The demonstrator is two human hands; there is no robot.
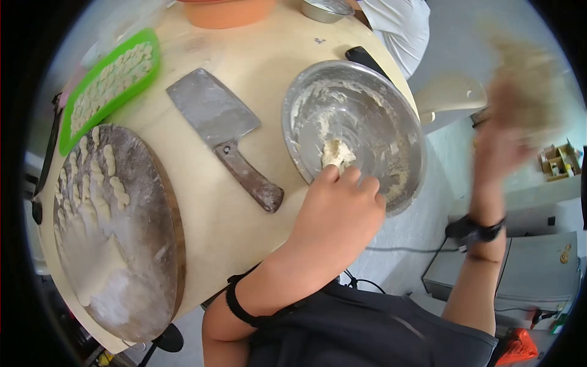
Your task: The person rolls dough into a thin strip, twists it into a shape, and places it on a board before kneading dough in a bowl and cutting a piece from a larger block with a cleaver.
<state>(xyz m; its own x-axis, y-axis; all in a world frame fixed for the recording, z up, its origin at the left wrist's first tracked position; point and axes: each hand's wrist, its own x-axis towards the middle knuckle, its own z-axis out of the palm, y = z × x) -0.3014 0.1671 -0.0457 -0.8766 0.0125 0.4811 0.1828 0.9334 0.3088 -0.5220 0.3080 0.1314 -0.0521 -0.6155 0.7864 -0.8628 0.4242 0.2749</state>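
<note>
My left hand (344, 199) reaches over the near rim of a metal bowl (382, 101), its fingers closed on a small piece of dough (337, 153). Wet dough and flour smears cling to the bowl's inside wall. My right hand (506, 137), with a black watch on its wrist, is raised at the far right, away from the table. It is smeared by motion and holds a pale beige mass (529, 85) that looks like a lump of dough. A cleaver (214, 107) with a wooden handle lies flat on the table to the left of the bowl.
On the left, a round wooden board (143, 220) bears twisted dough pieces, a pale dough sheet and flour. Behind it stands a green tray (113, 104) of small dough pieces. An orange basin (229, 13) and metal bowl (327, 9) are at the back, near a person in white (397, 30).
</note>
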